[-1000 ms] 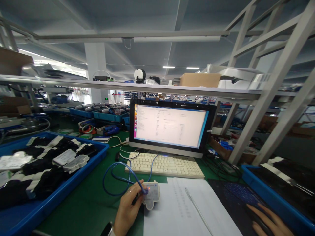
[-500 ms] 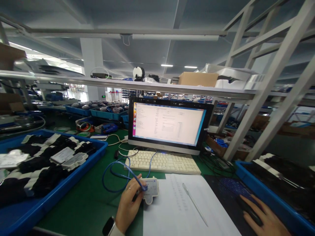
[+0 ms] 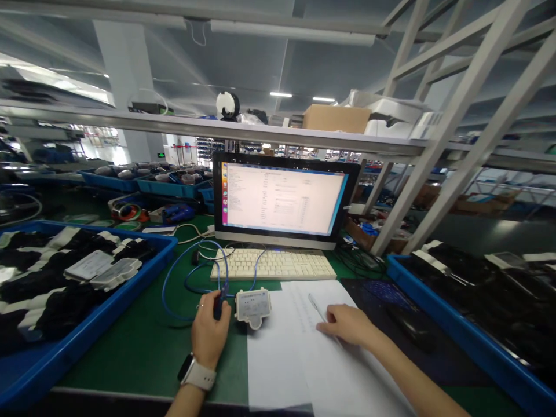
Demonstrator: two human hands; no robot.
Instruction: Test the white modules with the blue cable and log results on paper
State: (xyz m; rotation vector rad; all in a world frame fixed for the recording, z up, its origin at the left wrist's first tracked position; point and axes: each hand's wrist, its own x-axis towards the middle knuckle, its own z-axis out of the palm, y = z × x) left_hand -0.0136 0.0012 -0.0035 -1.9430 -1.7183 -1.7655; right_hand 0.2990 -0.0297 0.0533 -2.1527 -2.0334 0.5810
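Observation:
My left hand (image 3: 210, 325) is closed around the dark plug-like end of a blue cable (image 3: 165, 288), left of a translucent pale meter-like module (image 3: 253, 307). That module has a printed label and a rounded tab, and it lies at the upper left corner of the white paper sheets (image 3: 278, 370). The cable loops back toward the white keyboard (image 3: 278, 265). On the sheets, my right hand (image 3: 347, 324) has its fingers curled over a slim silver pen (image 3: 316, 304), whose lower part is mostly hidden. A black mouse (image 3: 410, 324) sits untouched on the dark mouse pad (image 3: 456, 362).
A lit monitor (image 3: 282, 200) stands behind the keyboard. Blue trays flank the work area: the left tray (image 3: 108, 315) holds black and white devices, the right tray (image 3: 473, 347) dark ones. A shelf (image 3: 260, 128) with boxes runs overhead, beside slanted metal posts (image 3: 452, 116).
My right hand has left the mouse and moved left to the pen. My left hand has drawn the cable end off the module, which now lies free. The camera view has shifted.

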